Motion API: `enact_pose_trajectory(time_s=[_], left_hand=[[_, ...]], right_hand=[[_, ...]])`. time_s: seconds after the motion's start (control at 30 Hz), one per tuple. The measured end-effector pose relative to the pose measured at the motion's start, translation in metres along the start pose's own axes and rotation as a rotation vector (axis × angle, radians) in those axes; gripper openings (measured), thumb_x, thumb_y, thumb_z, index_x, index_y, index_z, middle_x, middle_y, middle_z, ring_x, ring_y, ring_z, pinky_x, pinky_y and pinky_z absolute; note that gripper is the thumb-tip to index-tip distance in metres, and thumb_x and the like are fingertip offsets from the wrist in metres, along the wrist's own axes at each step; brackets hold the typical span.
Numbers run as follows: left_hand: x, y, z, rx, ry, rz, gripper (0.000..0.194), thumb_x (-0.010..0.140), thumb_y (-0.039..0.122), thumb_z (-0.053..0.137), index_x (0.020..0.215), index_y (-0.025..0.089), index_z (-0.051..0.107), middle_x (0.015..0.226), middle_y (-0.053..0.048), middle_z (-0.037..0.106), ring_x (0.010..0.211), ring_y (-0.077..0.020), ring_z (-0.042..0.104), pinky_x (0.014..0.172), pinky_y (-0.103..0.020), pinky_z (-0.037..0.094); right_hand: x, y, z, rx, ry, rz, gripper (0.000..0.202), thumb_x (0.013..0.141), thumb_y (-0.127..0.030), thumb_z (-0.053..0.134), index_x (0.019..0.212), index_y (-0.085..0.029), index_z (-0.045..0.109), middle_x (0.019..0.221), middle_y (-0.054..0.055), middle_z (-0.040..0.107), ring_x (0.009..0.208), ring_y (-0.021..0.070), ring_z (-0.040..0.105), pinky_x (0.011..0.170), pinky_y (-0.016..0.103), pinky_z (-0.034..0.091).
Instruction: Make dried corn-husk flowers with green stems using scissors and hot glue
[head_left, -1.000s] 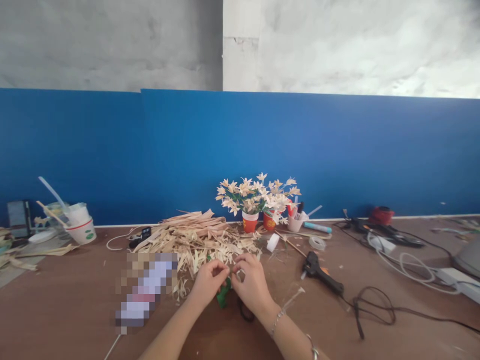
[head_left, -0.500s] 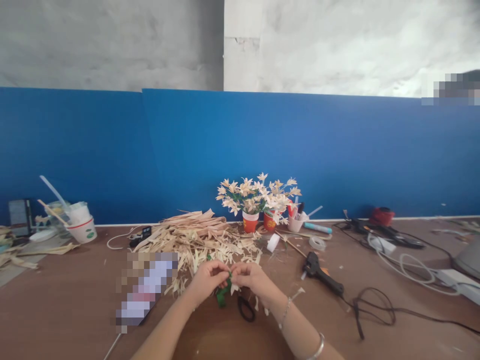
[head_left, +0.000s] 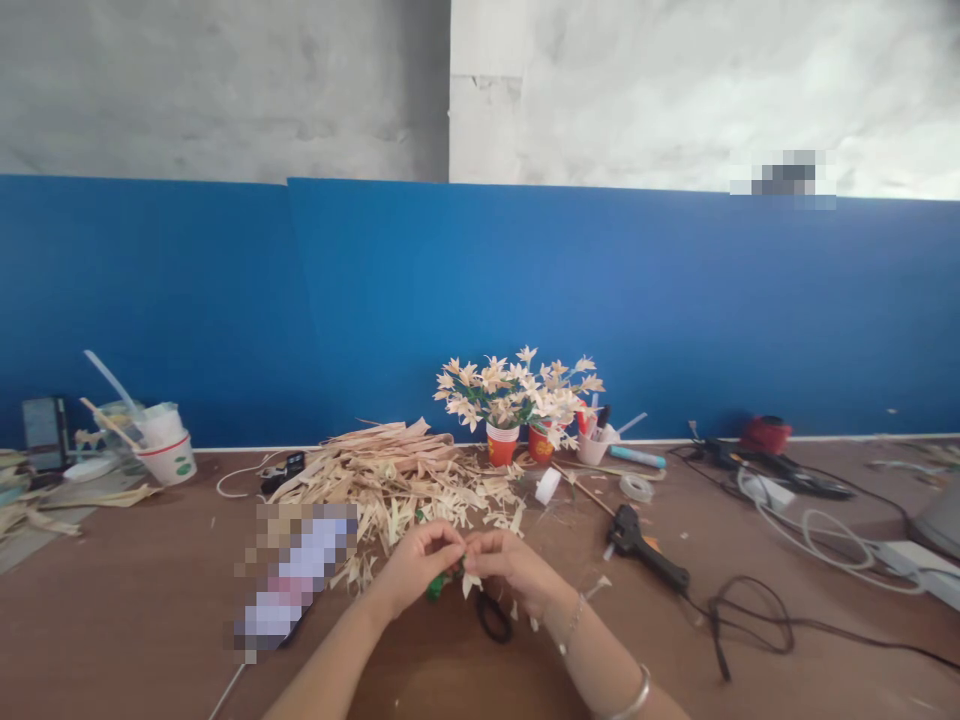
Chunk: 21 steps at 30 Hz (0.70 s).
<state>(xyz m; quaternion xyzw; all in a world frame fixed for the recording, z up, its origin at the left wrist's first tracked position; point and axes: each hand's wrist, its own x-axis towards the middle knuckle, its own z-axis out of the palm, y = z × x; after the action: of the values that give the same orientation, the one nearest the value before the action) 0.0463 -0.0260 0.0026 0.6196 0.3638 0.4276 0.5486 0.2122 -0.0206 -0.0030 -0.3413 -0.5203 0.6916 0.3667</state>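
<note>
Close together near the front of the table, my left hand (head_left: 418,570) and my right hand (head_left: 514,568) pinch with their fingertips almost touching. A small pale husk flower (head_left: 470,582) hangs just below my right fingertips. Beneath the left fingers shows green tape (head_left: 435,588), partly covered by the hand. The exact spot where the fingers meet is hidden. By my right hand lies a black loop (head_left: 495,618), which looks like a scissor handle. Beyond both hands spreads a heap of dry husk strips and cut pieces (head_left: 390,465).
Pale flowers stand in red cups (head_left: 501,446) at the back, beside a cup of pens (head_left: 592,447). Rightward lie white tape rolls (head_left: 547,487), a black glue gun (head_left: 645,550) and cables (head_left: 787,618). A blurred phone-like screen (head_left: 300,580) is at left.
My fingertips have shifted slightly; less green tape shows beneath them, and more of the pale flower is visible. Behind the blue partition, a blurred shape has moved left.
</note>
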Motion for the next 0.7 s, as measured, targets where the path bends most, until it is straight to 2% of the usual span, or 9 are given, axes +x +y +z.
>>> enact_pose_trajectory(time_s=[0.1,0.17,0.27,0.33,0.4,0.53,0.7], left_hand=[[0.001,-0.002,0.000,0.083,0.055,-0.010,0.016,0.071,0.030,0.059,0.068,0.015,0.057,0.057,0.003,0.051,0.054,-0.0099,0.047,0.053,-0.021,0.037],[0.003,-0.004,0.000,0.130,0.092,-0.023,0.017,0.071,0.031,0.057,0.068,0.015,0.056,0.054,0.004,0.049,0.051,-0.0102,0.046,0.051,-0.021,0.036],[0.004,-0.005,0.001,0.182,0.133,-0.035,0.017,0.071,0.032,0.056,0.066,0.016,0.055,0.051,0.005,0.048,0.049,-0.0104,0.044,0.050,-0.021,0.035],[0.004,-0.005,0.003,0.219,0.151,-0.029,0.017,0.071,0.032,0.055,0.064,0.016,0.054,0.051,0.005,0.047,0.049,-0.0108,0.043,0.050,-0.022,0.035],[0.004,-0.005,0.006,0.265,0.159,-0.014,0.016,0.071,0.031,0.054,0.063,0.017,0.054,0.051,0.004,0.047,0.049,-0.0114,0.044,0.051,-0.022,0.036],[0.004,-0.006,0.007,0.359,0.179,0.020,0.014,0.072,0.027,0.052,0.062,0.017,0.054,0.054,0.003,0.049,0.052,-0.0123,0.047,0.053,-0.023,0.037],[0.006,-0.011,0.000,0.346,0.161,0.044,0.015,0.071,0.027,0.054,0.062,0.016,0.056,0.059,0.002,0.051,0.055,-0.0120,0.049,0.055,-0.023,0.039]], right_hand=[[0.004,0.001,0.001,-0.185,0.102,-0.062,0.013,0.057,-0.026,0.069,0.057,-0.015,0.062,0.059,-0.003,0.054,0.054,0.0092,0.046,0.056,0.022,0.035],[0.005,0.001,0.004,-0.379,0.232,-0.115,0.012,0.057,-0.026,0.066,0.060,-0.016,0.061,0.062,-0.002,0.055,0.057,0.0113,0.048,0.058,0.024,0.037],[0.004,0.002,0.012,-0.692,0.428,-0.286,0.010,0.056,-0.020,0.063,0.065,-0.017,0.061,0.070,0.000,0.057,0.069,0.0153,0.052,0.066,0.026,0.039],[0.003,0.003,0.016,-0.842,0.493,-0.406,0.010,0.055,-0.015,0.060,0.065,-0.018,0.059,0.073,0.001,0.057,0.076,0.0169,0.052,0.070,0.027,0.039],[0.001,0.005,0.019,-0.931,0.540,-0.465,0.009,0.055,-0.012,0.058,0.062,-0.018,0.058,0.073,0.002,0.058,0.077,0.0177,0.052,0.071,0.027,0.039],[0.000,0.007,0.020,-1.000,0.598,-0.484,0.008,0.058,-0.012,0.057,0.054,-0.018,0.058,0.075,0.004,0.059,0.078,0.0185,0.052,0.072,0.029,0.039],[0.002,0.004,0.017,-0.916,0.536,-0.434,0.011,0.059,-0.012,0.057,0.052,-0.018,0.060,0.082,0.005,0.061,0.085,0.0193,0.053,0.077,0.030,0.039]])
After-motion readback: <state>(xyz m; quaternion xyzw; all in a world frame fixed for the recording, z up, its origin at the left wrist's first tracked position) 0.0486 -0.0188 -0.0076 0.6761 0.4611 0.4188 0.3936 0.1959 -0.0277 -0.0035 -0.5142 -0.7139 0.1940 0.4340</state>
